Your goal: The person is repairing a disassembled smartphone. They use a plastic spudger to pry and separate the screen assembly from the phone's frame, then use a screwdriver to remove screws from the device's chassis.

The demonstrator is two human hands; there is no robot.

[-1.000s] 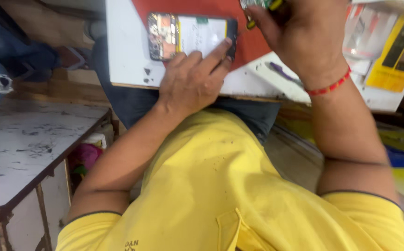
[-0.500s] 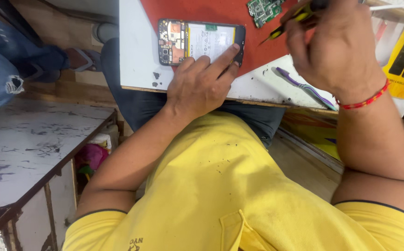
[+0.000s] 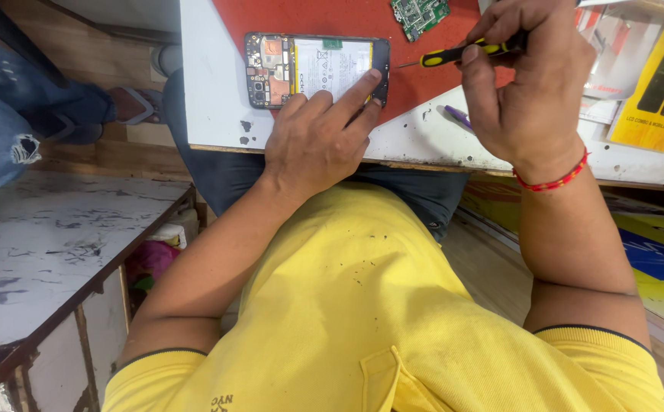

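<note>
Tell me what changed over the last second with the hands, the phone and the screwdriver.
The right hand now shows the screwdriver plainly, its tip aimed left toward the phone; a second ago the tool sat at the picture's top edge, mostly hidden. A green circuit board has come into view on the red mat. The left hand stays with fingers on the opened phone, which lies as before on the white board.

A phone repair shop is suggested. An opened phone (image 3: 315, 69), a circuit board (image 3: 420, 15) and boxed parts (image 3: 656, 84) are seen on a worn bench (image 3: 210, 99).
</note>
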